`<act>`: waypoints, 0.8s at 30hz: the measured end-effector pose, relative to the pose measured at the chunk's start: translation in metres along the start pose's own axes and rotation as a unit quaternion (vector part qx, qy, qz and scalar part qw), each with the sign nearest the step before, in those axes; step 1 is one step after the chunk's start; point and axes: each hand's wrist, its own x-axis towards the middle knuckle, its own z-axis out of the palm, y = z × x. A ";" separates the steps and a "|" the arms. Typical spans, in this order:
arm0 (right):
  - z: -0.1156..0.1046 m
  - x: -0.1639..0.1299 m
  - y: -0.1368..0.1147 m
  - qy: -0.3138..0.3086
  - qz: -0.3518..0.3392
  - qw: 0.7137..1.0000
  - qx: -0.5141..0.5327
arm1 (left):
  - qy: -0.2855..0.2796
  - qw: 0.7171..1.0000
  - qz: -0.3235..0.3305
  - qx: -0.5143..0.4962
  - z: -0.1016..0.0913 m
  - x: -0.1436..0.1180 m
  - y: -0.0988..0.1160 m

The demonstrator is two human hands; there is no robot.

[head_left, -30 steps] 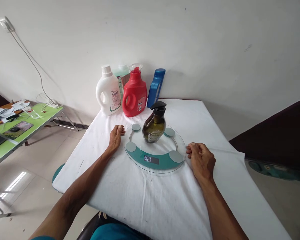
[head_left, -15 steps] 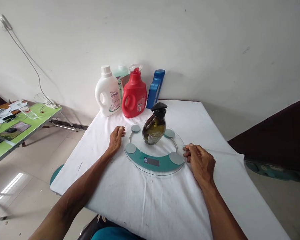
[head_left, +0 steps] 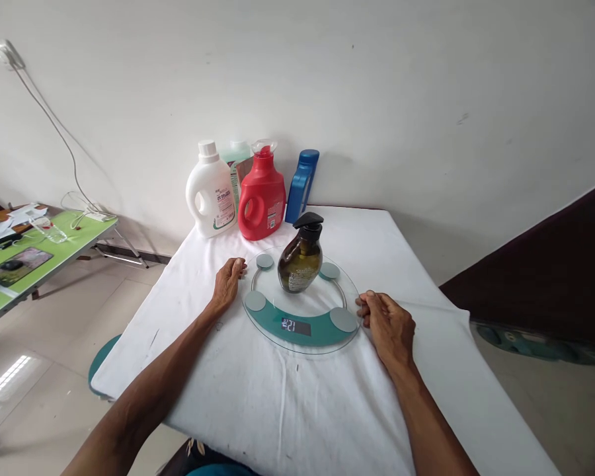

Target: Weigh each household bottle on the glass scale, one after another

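Note:
A round glass bathroom scale (head_left: 305, 334) with a green band and grey round pads lies on the white-clothed table. On its glass, toward the back, stands a dark green pump bottle (head_left: 300, 264) with a black pump head. The display (head_left: 296, 326) is lit with white digits. My left hand (head_left: 229, 283) is closed at the scale's left rim, fingertips at the glass edge. At the right rim, my right hand (head_left: 389, 324) pinches the glass edge between thumb and fingers.
Against the wall stand a white jug (head_left: 211, 192), a red jug (head_left: 262, 195), a pale green bottle (head_left: 238, 152) and a tilted blue bottle (head_left: 302, 185). At left is a green table (head_left: 79, 228) with papers and a clear bottle. A dark panel (head_left: 535, 264) slants at right.
The display now shows larger white digits than before. The whole view has shifted slightly. My hands, the scale and the pump bottle keep their places relative to each other.

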 end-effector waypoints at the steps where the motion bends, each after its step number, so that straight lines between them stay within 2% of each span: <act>1: 0.000 0.000 0.000 0.000 0.000 1.000 0.000 | 0.000 1.000 0.001 0.002 0.000 0.000 0.000; 18: 0.001 0.002 0.003 0.005 -0.014 1.000 0.005 | -0.001 0.999 0.014 0.032 -0.001 -0.001 0.001; 24: 0.001 0.000 0.001 -0.002 -0.017 1.000 0.013 | 0.022 1.000 0.006 0.020 -0.003 -0.007 0.010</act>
